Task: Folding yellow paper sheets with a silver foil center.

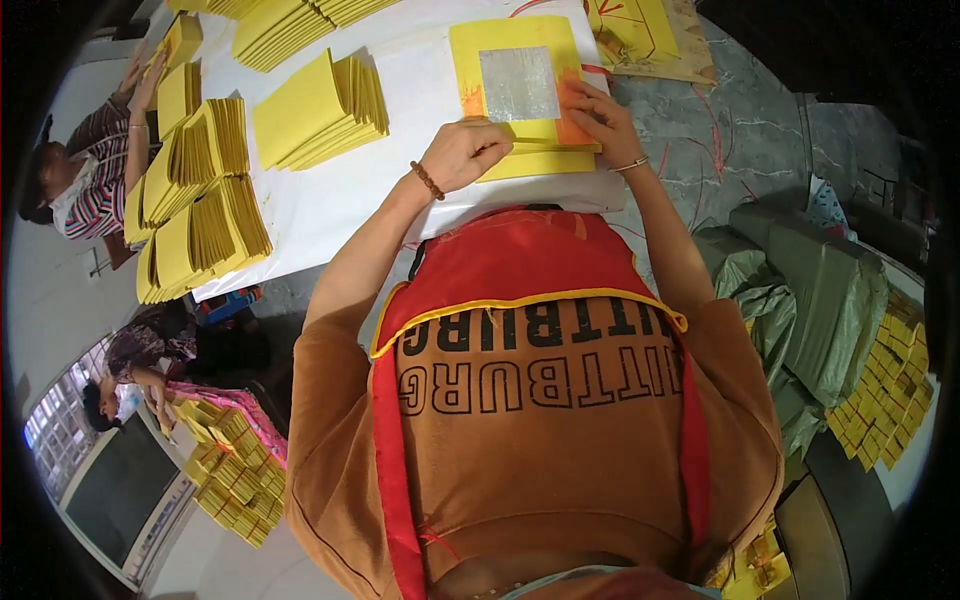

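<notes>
The left hand [462,152] pinches the near edge of the yellow paper stack [520,90]. The right hand [597,115] presses its orange-tinted right edge, beside the silver foil square [518,84].

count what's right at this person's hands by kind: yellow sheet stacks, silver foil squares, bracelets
yellow sheet stack under both hands: 1
silver foil square on its top sheet: 1
bracelets: 2, a bead bracelet by the left hand, a thin bangle by the right hand
total: 4

The yellow paper sheet [515,60] looks matt, and the silver foil square [519,84] on it is shiny and slightly wrinkled. Under the sheet, the white table cover [340,190] looks smooth.
</notes>
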`<action>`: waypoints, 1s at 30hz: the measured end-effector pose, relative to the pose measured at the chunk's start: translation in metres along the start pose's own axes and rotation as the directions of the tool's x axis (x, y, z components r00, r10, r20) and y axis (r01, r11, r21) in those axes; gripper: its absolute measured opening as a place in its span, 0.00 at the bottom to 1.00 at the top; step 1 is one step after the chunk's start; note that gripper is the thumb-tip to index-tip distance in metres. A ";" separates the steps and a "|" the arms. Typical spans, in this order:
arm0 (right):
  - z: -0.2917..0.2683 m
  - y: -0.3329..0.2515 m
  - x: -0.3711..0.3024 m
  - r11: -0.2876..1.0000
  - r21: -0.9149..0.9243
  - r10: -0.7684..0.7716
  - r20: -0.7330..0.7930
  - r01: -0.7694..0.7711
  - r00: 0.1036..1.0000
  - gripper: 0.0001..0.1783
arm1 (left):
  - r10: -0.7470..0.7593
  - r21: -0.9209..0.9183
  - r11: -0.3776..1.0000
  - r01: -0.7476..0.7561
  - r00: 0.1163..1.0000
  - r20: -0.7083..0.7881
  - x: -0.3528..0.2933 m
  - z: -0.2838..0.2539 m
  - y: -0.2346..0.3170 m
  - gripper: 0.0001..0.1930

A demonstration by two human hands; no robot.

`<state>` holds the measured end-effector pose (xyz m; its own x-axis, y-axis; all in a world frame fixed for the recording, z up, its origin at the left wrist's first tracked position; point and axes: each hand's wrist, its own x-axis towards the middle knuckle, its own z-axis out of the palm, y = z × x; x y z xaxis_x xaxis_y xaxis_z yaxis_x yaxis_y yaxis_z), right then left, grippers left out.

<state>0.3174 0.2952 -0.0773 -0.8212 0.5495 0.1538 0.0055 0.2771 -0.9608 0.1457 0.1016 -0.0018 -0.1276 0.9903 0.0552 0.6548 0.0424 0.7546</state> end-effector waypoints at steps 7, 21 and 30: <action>0.000 0.000 -0.001 0.998 0.044 0.049 0.007 -0.049 0.999 0.13 | -0.254 -0.088 0.961 0.262 0.962 0.101 0.005 -0.003 0.003 0.09; -0.013 -0.010 -0.002 0.767 -0.540 -0.247 0.250 0.347 0.936 0.18 | -0.388 -0.414 0.819 0.398 0.915 0.112 0.003 -0.006 -0.007 0.10; -0.011 -0.014 0.002 0.946 -0.266 -0.135 0.190 0.183 0.972 0.15 | 0.173 0.438 0.891 -0.120 0.981 -0.082 0.001 -0.019 -0.016 0.20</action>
<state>0.3217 0.3006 -0.0609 -0.9076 0.3474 0.2357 0.0063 0.5727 -0.8198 0.1209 0.0996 -0.0015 -0.0735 0.9684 0.2385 0.9248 -0.0233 0.3798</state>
